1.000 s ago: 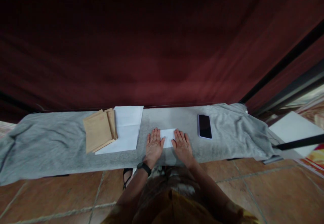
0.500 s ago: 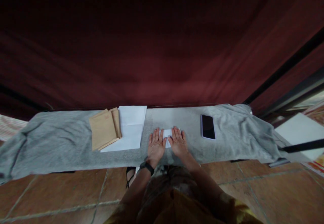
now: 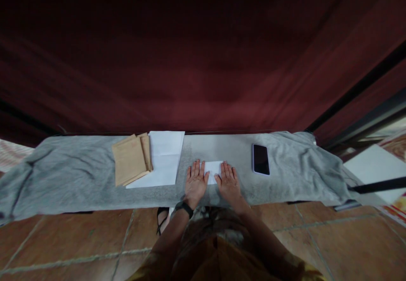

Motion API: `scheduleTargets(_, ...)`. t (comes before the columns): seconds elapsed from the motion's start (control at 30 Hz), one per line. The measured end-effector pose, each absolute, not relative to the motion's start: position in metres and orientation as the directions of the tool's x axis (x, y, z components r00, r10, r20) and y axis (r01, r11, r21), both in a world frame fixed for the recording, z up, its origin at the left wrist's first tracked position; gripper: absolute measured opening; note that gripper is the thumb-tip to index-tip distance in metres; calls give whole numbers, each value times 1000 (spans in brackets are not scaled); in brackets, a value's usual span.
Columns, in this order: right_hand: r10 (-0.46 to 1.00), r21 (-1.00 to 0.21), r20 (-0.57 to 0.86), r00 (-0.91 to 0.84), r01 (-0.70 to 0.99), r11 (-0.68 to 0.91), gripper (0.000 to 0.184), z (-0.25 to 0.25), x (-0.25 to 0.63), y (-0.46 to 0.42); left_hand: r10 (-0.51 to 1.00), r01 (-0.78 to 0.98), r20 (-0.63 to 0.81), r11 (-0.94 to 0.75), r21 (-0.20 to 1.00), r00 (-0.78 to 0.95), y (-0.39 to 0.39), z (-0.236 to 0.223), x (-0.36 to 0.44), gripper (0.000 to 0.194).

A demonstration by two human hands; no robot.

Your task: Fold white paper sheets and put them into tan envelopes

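Note:
A small white piece of paper (image 3: 213,171), seemingly folded, lies flat on the grey cloth in front of me. My left hand (image 3: 195,181) rests flat over its left end, fingers stretched away from me. On its right end lies my right hand (image 3: 229,183), palm down with fingers extended. Both hands are open and partly cover the paper, so its two ends are hidden. A dark watch sits on my left wrist.
Left of my hands are white paper sheets (image 3: 166,158), partly under several brown envelopes (image 3: 129,161). A phone (image 3: 261,159) with a dark screen lies to the right. The grey cloth (image 3: 79,175) covers the narrow bench. Behind it hangs a dark red curtain (image 3: 203,61).
My right hand has slid to the right along the paper, baring more of its middle. The left hand stays about where it was.

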State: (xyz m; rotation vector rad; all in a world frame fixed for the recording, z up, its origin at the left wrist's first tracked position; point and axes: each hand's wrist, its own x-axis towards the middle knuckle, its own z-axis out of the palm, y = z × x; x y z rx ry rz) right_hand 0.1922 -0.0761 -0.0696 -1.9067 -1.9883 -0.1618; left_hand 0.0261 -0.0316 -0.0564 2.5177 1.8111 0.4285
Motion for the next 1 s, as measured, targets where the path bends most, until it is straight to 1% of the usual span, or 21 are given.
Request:
scheduleTargets(0.17,935,-174,354,-19,981,86,56,-68,197,-85,934,936,207,-324,138,292,-31,-55,27,58)
scheduleTargets(0.3,942,-164,333,-34,982,93,58,-67,201,-91,936,935,193,-325,143,295,-31,-54,27,58)
scheduleTargets(0.63,939,-160,335,-81,977,141,60,-71,213,-114,929,935,219,-330,129,298,-31,-57,26,58)
scheduleTargets(0.9,937,-185,337,-89,970,159,55,-71,222,-132,934,939,191,-326,106,303,-31,-56,26,58)
scheduleTargets(1.0,941,-187,327,-93,969,160,54,-69,223,-134,941,947,195,-300,114,275,-30,-53,30,57)
